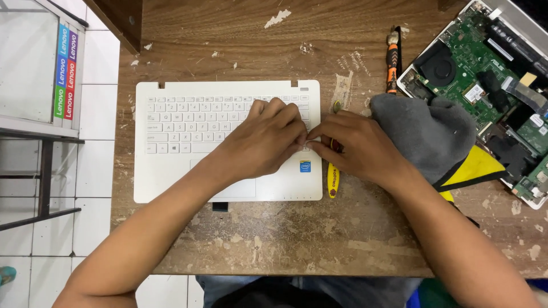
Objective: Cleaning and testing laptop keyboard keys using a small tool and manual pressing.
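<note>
A white laptop keyboard cover (pixel 171 171) lies flat on the worn wooden table (pixel 297 239). My left hand (pixel 262 140) rests on its right half, fingers curled over the keys. My right hand (pixel 354 145) meets it at the cover's right edge, and both sets of fingertips pinch a small thing there, too small to tell what it is. A yellow-handled tool (pixel 333 182) lies under my right hand beside the cover. A small blue sticker (pixel 305 166) sits on the palm rest just below the fingertips.
An opened laptop base with green circuit board and fan (pixel 474 63) lies at the right. A grey and yellow cloth (pixel 434 131) is bunched beside it. An orange-and-black tool (pixel 392 60) lies above. White tiled floor and a metal rack (pixel 40 114) are at the left.
</note>
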